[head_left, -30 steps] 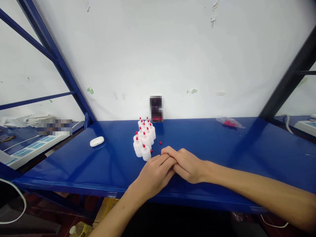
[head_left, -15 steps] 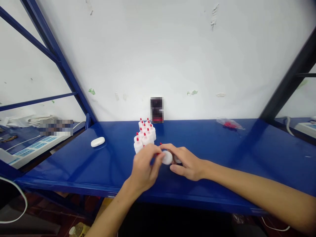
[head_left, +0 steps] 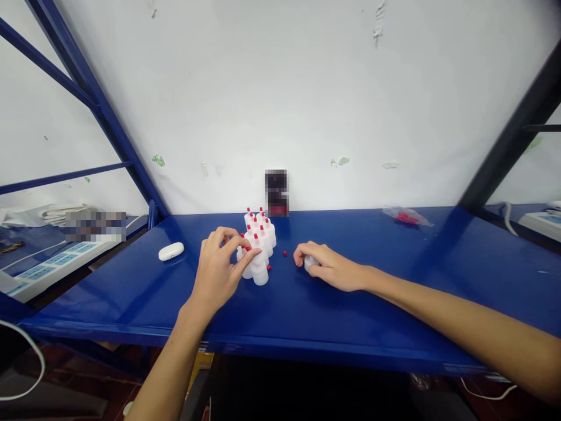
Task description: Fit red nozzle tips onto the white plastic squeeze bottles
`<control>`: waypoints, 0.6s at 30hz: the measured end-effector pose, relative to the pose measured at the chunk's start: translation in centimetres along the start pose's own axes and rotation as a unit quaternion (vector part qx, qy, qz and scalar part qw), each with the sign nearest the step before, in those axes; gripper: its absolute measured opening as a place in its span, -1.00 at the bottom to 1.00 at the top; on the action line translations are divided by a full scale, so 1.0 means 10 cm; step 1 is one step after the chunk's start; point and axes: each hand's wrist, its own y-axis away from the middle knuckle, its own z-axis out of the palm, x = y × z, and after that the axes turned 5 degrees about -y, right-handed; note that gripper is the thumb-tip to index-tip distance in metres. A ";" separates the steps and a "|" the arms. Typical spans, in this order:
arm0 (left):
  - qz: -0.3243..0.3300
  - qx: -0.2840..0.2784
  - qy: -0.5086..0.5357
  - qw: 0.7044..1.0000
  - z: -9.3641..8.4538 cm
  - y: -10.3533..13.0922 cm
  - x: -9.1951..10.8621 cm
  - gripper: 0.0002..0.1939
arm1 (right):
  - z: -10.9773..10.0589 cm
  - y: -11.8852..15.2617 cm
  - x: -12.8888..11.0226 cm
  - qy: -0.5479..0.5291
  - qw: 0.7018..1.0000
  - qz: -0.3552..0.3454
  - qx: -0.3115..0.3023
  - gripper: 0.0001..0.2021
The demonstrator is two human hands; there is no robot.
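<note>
My left hand (head_left: pixel 218 264) pinches the red tip (head_left: pixel 248 249) of a squeeze bottle with thumb and forefinger. This white bottle (head_left: pixel 260 276) stands at the front of a cluster of upright white bottles (head_left: pixel 265 240) with red tips. My right hand (head_left: pixel 333 266) curls over another whitish bottle (head_left: pixel 310 262) on the blue table; the fingers hide much of it. Between the hands lies a small loose red cap (head_left: pixel 284 254), and a second red cap (head_left: pixel 269 268) is beside the front bottle.
A white oval case (head_left: pixel 171 251) lies on the blue table (head_left: pixel 372 316) at left. A clear bag of red caps (head_left: pixel 407 217) is at the back right. A blurred dark object (head_left: pixel 277 193) leans on the wall. Blue metal posts flank the table, with a power strip (head_left: pixel 74 257) at far left.
My left hand has moved left, carrying the bottle from beside my right hand to the front of the cluster. My right hand has shifted slightly and sits over the other bottle.
</note>
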 end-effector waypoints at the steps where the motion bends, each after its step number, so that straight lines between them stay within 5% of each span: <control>1: -0.001 -0.009 -0.008 1.000 0.01 0.00 0.01 -0.81 | -0.03 0.01 0.00 0.015 1.000 0.002 0.000 -0.77; 9: -0.002 -0.005 -0.009 1.000 0.00 -0.02 0.00 -0.78 | -0.25 0.00 0.13 0.037 0.991 -0.025 0.125 -0.98; 12: -0.020 0.000 0.017 1.000 -0.13 -0.01 0.12 -0.75 | -0.24 0.01 0.17 0.084 0.989 0.009 0.121 -0.86; 15: -0.017 -0.177 -0.003 0.984 -0.25 0.05 0.34 -0.73 | -0.20 0.02 0.19 0.129 0.988 0.018 0.082 -0.76; 18: 0.017 -0.346 -0.115 0.931 -0.25 0.15 0.58 -0.73 | -0.20 0.00 0.21 0.089 0.992 -0.005 0.089 -0.70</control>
